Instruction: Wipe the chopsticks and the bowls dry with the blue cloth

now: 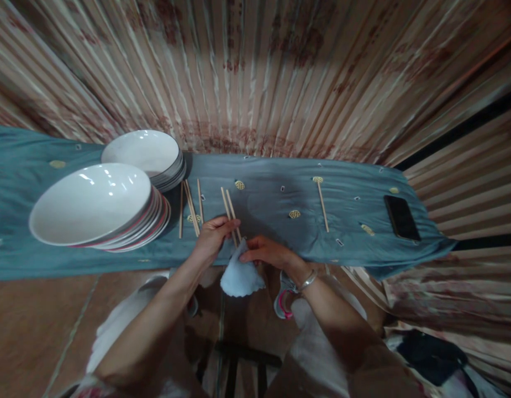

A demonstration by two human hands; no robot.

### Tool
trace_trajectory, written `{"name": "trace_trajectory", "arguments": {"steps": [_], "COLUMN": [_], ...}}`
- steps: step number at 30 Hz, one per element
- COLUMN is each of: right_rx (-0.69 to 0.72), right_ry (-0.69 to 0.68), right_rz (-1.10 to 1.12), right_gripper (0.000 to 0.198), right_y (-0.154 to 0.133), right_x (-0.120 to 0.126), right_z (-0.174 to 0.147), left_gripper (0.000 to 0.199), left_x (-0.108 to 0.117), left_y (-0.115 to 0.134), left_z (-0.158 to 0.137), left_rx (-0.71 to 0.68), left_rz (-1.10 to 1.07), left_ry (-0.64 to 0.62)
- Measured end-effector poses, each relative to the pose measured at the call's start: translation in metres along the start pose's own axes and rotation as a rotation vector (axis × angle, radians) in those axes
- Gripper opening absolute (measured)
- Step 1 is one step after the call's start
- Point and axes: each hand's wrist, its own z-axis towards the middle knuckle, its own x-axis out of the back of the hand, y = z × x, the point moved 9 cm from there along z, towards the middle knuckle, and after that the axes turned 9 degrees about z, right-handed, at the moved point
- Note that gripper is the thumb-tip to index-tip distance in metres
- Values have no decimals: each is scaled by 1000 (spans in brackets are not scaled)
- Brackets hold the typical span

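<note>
A pair of light wooden chopsticks (229, 207) is gripped in my left hand (216, 235), their far ends spread slightly apart. My right hand (269, 251) pinches a pale blue cloth (241, 276) around the near ends of the same chopsticks. The cloth hangs down past the table's front edge and hides those ends. Left of my left hand, several loose chopsticks (191, 207) lie on the blue tablecloth (272, 204). One more chopstick (323, 207) lies by itself to the right of my hands.
Two stacks of white dishes stand on the left: large bowls (93, 207) in front, smaller ones (143, 152) behind. A black phone (402, 216) lies near the table's right end. A pleated curtain (255, 83) hangs along the back. Below is a dark stool (247, 354).
</note>
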Motion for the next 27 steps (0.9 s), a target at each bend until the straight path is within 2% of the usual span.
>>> {"name": "trace_trajectory", "arguments": {"steps": [6,18,23,27], "right_rx": [-22,53,58,7], "right_ry": [-30,133,133,57], "right_rz": [-14,41,47,8], "right_gripper": [34,26,27,26], "right_y": [4,-10,-9,-3], "right_x": [-4,19,18,9], "right_z": [-1,-2,-1,-1], "left_gripper": [36,39,36,37], "left_x": [4,-22,-17,-5], "left_y": [3,-14,-11,-3], "left_z": [4,-10,-8,-1], "left_rx": [-26,77,68,10], "left_rz": [-28,0,-10,5], "left_ry": [7,-86,-74,-21]}}
